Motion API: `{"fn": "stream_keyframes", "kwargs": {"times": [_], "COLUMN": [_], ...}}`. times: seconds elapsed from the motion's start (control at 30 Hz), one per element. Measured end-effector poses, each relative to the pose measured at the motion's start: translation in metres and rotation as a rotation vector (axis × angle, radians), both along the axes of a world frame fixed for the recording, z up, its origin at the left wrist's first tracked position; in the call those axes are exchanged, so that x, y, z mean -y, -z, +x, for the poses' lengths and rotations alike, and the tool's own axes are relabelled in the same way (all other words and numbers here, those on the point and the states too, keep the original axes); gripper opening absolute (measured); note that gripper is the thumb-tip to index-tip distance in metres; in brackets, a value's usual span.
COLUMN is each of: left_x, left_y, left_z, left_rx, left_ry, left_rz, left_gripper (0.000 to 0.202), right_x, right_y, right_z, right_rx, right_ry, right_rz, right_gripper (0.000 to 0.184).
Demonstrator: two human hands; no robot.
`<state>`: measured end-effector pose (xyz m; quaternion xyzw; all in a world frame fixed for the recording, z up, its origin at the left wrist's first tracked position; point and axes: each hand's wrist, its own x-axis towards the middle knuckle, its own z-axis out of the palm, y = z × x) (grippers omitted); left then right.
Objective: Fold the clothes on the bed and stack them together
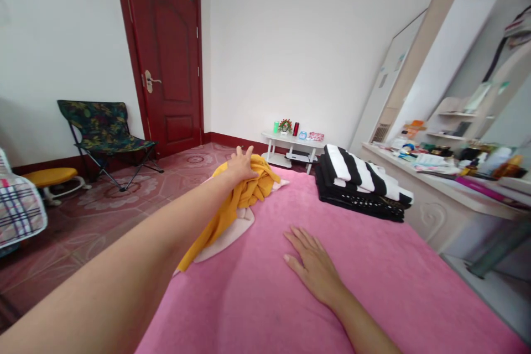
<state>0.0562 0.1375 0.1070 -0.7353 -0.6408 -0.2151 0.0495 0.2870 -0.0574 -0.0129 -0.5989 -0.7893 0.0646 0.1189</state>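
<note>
My left hand reaches out to the far left part of the pink covered surface and touches a crumpled yellow garment. Its visible fingers are apart, and the far side of the hand is partly hidden. Under and beside the yellow cloth lies a pale pink cloth. My right hand rests on the pink cover, palm down with fingers stretched out, holding nothing. A stack of folded clothes, black below with a black-and-white striped piece on top, sits at the far right.
Beyond the cover stands a low white table with a small flower pot and cans. On the right is a dresser crowded with bottles. To the left are a folding chair, a yellow stool and a red door.
</note>
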Motion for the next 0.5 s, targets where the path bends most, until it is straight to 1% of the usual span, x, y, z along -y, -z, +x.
{"fn": "stream_keyframes", "kwargs": {"times": [0.03,0.07,0.1,0.17,0.2,0.23,0.3,0.37,0.43,0.47,0.5], "left_x": [-0.011,-0.021,-0.029,-0.041,-0.044,-0.046,-0.045,-0.042,-0.039,-0.038,-0.037], "left_y": [0.006,0.012,0.016,0.022,0.023,0.023,0.020,0.018,0.021,0.025,0.030], "left_z": [0.001,0.000,0.000,-0.003,-0.005,-0.008,-0.016,-0.027,-0.037,-0.039,-0.039], "left_rx": [0.085,0.166,0.235,0.336,0.373,0.405,0.488,0.639,0.761,0.759,0.690], "left_ry": [-0.010,-0.007,0.002,0.010,0.001,-0.015,-0.072,-0.184,-0.275,-0.284,-0.252], "left_rz": [-0.066,-0.120,-0.156,-0.164,-0.140,-0.105,0.003,0.243,0.521,0.597,0.574], "left_gripper": [0.102,0.096,0.085,0.056,0.044,0.038,0.037,0.039,0.041,0.042,0.044], "right_x": [0.000,0.000,0.000,0.000,0.000,0.000,-0.001,-0.001,-0.002,-0.002,-0.003], "right_y": [0.000,-0.001,-0.001,-0.002,-0.002,-0.002,-0.002,-0.003,-0.003,-0.003,-0.003], "right_z": [0.000,0.001,0.001,0.002,0.002,0.002,0.003,0.003,0.003,0.002,0.002], "right_rx": [-0.008,-0.016,-0.025,-0.043,-0.052,-0.061,-0.075,-0.083,-0.085,-0.085,-0.082], "right_ry": [0.001,0.002,0.003,0.009,0.014,0.018,0.020,0.019,0.022,0.027,0.032], "right_rz": [-0.002,-0.002,-0.002,-0.006,-0.008,-0.010,-0.013,-0.015,-0.017,-0.018,-0.019], "right_gripper": [0.059,0.058,0.058,0.057,0.057,0.057,0.056,0.056,0.055,0.055,0.056]}}
